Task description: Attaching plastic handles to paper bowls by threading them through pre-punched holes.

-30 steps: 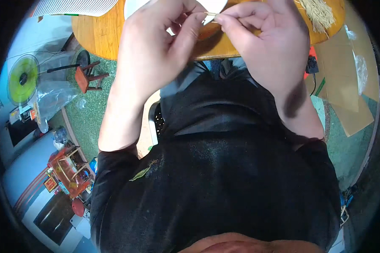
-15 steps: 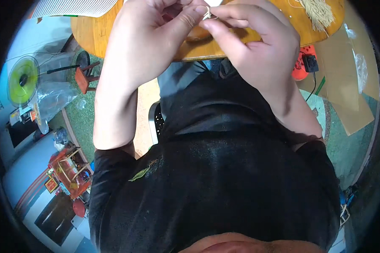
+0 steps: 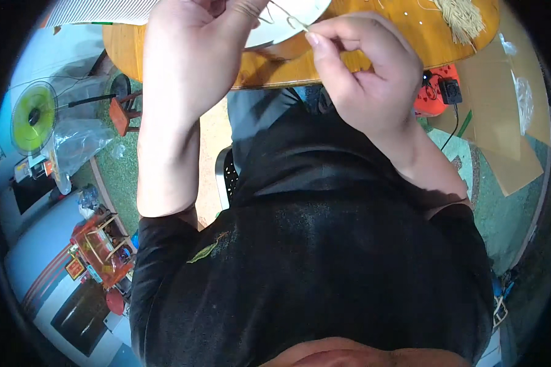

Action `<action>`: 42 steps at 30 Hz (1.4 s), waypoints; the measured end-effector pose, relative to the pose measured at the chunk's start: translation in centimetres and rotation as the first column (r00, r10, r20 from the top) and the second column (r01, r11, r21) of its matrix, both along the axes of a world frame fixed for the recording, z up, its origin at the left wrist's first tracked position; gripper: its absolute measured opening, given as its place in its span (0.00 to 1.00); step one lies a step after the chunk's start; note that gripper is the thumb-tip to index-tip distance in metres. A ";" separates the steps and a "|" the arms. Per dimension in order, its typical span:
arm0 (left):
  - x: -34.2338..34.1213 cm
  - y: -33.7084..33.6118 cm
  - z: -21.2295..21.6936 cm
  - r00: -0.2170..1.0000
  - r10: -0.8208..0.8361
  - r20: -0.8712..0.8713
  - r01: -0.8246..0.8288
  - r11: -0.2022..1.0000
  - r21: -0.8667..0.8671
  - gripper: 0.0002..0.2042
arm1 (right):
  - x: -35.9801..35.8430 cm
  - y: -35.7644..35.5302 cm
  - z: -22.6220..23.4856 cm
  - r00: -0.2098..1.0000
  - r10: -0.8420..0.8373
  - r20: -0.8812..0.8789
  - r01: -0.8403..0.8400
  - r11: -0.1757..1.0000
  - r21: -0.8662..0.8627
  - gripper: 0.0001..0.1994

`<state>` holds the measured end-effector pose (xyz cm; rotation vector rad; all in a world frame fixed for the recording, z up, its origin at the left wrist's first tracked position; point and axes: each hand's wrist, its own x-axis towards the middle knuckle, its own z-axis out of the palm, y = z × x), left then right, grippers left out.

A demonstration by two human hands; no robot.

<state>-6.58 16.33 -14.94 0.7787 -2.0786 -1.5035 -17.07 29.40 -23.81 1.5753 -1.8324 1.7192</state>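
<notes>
A thin beige cord [image 3: 289, 14] stretches between my two hands above a white plate [image 3: 260, 40]. My right hand [image 3: 373, 68] is closed, pinching the cord's near end between thumb and forefinger. My left hand [image 3: 193, 58] is closed at the cord's other side, with strands coming out by its thumb; its fingertips run past the upper edge of the picture. Beneath both hands lies the wooden table [image 3: 281, 74]. A bundle of similar beige cords [image 3: 461, 23] hangs at the table's right side.
A white ribbed sheet [image 3: 104, 11] covers the table's far left. A red power strip [image 3: 431, 98] with a black plug sits below the right edge, beside cardboard [image 3: 496, 104]. On the left are a green fan [image 3: 34, 116] and a small red stool [image 3: 120, 115].
My hands have drawn apart, the left moving left and the right slightly down. The cord between them is now stretched out, and more of the white plate shows.
</notes>
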 end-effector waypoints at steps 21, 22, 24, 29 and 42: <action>-0.9 0.6 0.0 0.988 0.053 0.147 0.022 0.885 -0.465 0.07 | -1.3 -0.9 -2.1 0.918 0.346 -0.196 -0.375 0.917 -0.134 0.06; -0.9 0.6 0.1 0.988 0.053 0.145 0.021 0.885 -0.465 0.07 | -0.9 -1.0 -2.1 0.917 0.346 -0.198 -0.375 0.917 -0.134 0.06; -0.9 0.5 0.2 0.984 0.027 0.174 0.053 0.896 -0.440 0.08 | 0.2 -1.1 -1.7 0.877 0.398 0.271 -0.349 0.913 -0.211 0.04; -0.2 0.1 -0.6 0.996 -0.063 0.061 0.078 0.953 -0.292 0.09 | 0.0 -0.4 -1.7 0.744 0.486 0.459 -0.458 0.871 -0.180 0.09; -0.1 0.0 -0.7 0.997 -0.079 -0.004 0.077 0.982 -0.175 0.10 | -2.2 -0.3 -3.1 0.995 0.077 0.067 -0.071 0.993 -0.094 0.15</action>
